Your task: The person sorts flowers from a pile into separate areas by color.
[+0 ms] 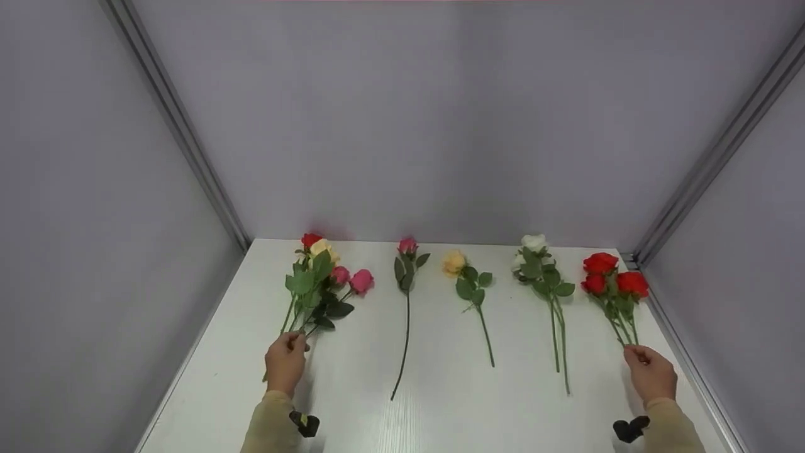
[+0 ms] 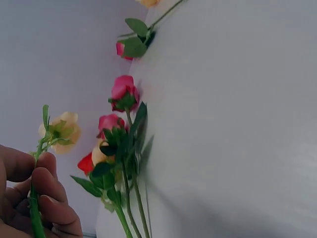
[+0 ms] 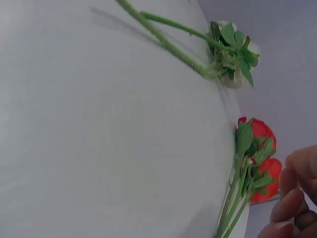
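Note:
In the head view, my left hand (image 1: pixel 286 363) is at the left of the table, over the stems of a mixed bunch. Its thumb and fingers pinch the green stem of a yellow rose (image 2: pixel 64 133), raised beside the others in the left wrist view. Pink roses (image 2: pixel 124 93), a red rose (image 2: pixel 86 163) and another yellow bloom lie behind it. My right hand (image 1: pixel 654 375) hovers at the lower stems of the red roses (image 1: pixel 601 263) at the right. In the right wrist view its fingers (image 3: pixel 288 206) are loosely bent, with no stem showing between them.
Between the hands lie a single pink rose (image 1: pixel 408 246), a yellow rose (image 1: pixel 454 263) and white roses (image 1: pixel 534 243), blooms toward the back. Grey panels (image 1: pixel 402 126) enclose the white table (image 1: pixel 440 402) at the back and both sides.

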`<action>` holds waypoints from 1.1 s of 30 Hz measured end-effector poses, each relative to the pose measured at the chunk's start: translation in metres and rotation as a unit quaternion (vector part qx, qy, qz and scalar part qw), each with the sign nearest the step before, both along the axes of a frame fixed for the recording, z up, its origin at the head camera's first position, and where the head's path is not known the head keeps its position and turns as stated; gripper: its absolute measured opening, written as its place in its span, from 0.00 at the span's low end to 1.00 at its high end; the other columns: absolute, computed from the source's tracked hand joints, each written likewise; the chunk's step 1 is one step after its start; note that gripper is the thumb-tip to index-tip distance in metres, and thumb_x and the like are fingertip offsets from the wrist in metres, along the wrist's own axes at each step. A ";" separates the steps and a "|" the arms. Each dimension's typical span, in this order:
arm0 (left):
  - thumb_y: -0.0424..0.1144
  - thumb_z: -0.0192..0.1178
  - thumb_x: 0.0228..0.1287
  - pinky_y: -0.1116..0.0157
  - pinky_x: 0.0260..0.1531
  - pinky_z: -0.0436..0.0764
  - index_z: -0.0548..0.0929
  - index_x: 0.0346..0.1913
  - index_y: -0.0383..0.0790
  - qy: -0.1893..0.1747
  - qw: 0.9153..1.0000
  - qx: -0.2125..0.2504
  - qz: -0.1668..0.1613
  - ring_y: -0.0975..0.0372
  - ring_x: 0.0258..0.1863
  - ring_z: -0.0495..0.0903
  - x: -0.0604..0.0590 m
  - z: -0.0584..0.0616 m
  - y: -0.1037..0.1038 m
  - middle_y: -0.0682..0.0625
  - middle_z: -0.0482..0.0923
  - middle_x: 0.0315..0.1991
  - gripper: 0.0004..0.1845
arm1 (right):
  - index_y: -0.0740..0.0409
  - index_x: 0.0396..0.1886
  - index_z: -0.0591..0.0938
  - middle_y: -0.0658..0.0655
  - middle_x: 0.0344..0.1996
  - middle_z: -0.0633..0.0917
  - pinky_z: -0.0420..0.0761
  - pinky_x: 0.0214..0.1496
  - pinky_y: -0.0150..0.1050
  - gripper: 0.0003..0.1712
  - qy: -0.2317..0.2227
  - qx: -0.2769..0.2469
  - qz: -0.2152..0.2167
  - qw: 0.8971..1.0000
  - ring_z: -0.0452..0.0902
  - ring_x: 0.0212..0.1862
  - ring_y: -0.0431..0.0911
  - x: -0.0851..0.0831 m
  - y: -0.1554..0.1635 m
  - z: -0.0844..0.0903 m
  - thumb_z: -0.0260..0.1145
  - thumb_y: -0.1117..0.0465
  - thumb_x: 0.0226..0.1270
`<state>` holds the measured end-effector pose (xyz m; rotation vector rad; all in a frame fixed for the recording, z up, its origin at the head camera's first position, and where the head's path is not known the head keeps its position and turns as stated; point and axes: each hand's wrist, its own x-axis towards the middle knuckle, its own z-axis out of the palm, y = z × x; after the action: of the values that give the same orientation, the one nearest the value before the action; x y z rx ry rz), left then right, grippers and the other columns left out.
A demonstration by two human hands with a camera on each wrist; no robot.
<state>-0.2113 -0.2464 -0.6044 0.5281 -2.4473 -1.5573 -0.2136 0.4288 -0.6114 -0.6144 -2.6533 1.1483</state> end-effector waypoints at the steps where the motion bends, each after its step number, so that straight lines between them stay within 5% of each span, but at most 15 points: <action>1: 0.39 0.50 0.73 0.64 0.30 0.74 0.79 0.52 0.32 0.001 1.000 0.012 -0.002 0.52 0.36 0.78 -0.001 0.003 0.006 0.45 0.81 0.35 0.15 | 0.62 0.53 0.80 0.56 0.41 0.81 0.72 0.35 0.31 0.26 0.006 -0.006 0.009 1.000 0.71 0.37 0.38 -0.002 -0.006 0.002 0.55 0.45 0.72; 9: 0.37 0.52 0.72 0.66 0.25 0.74 0.80 0.48 0.34 0.026 0.995 0.090 -0.034 0.57 0.27 0.76 -0.010 0.018 0.058 0.45 0.80 0.31 0.11 | 0.59 0.54 0.81 0.59 0.46 0.81 0.74 0.37 0.32 0.23 0.039 -0.055 0.065 0.996 0.72 0.43 0.43 -0.027 -0.065 0.011 0.57 0.47 0.72; 14: 0.34 0.54 0.71 0.67 0.23 0.74 0.80 0.46 0.34 0.038 0.988 0.133 -0.068 0.60 0.24 0.75 -0.013 0.025 0.100 0.43 0.80 0.30 0.09 | 0.58 0.54 0.81 0.57 0.47 0.81 0.74 0.43 0.36 0.22 0.022 -0.094 0.109 0.989 0.72 0.46 0.46 -0.040 -0.114 0.008 0.58 0.48 0.72; 23: 0.36 0.56 0.69 0.66 0.26 0.74 0.80 0.46 0.34 0.039 0.970 0.193 -0.142 0.59 0.26 0.75 -0.004 0.020 0.182 0.45 0.79 0.31 0.09 | 0.59 0.49 0.83 0.57 0.40 0.82 0.77 0.45 0.45 0.14 -0.003 -0.194 0.173 0.966 0.75 0.44 0.53 -0.044 -0.209 0.009 0.63 0.56 0.69; 26: 0.36 0.57 0.69 0.66 0.26 0.75 0.80 0.44 0.36 0.039 0.966 0.201 -0.155 0.61 0.27 0.75 0.002 0.016 0.205 0.46 0.78 0.31 0.08 | 0.57 0.47 0.84 0.57 0.38 0.82 0.76 0.46 0.50 0.13 -0.016 -0.225 0.197 0.954 0.76 0.44 0.57 -0.042 -0.235 0.013 0.64 0.56 0.69; 33: 0.37 0.60 0.66 0.69 0.25 0.71 0.83 0.39 0.43 0.065 0.973 0.143 -0.169 0.65 0.26 0.72 0.011 0.011 0.241 0.56 0.76 0.26 0.04 | 0.58 0.44 0.85 0.57 0.38 0.83 0.74 0.46 0.49 0.18 -0.040 -0.256 0.244 0.934 0.75 0.42 0.52 -0.035 -0.272 0.024 0.64 0.48 0.67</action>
<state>-0.2004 -0.0058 -0.5931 0.0402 -2.3157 -2.0234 -0.2483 0.1571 -0.5870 -0.0493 -2.6473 2.0265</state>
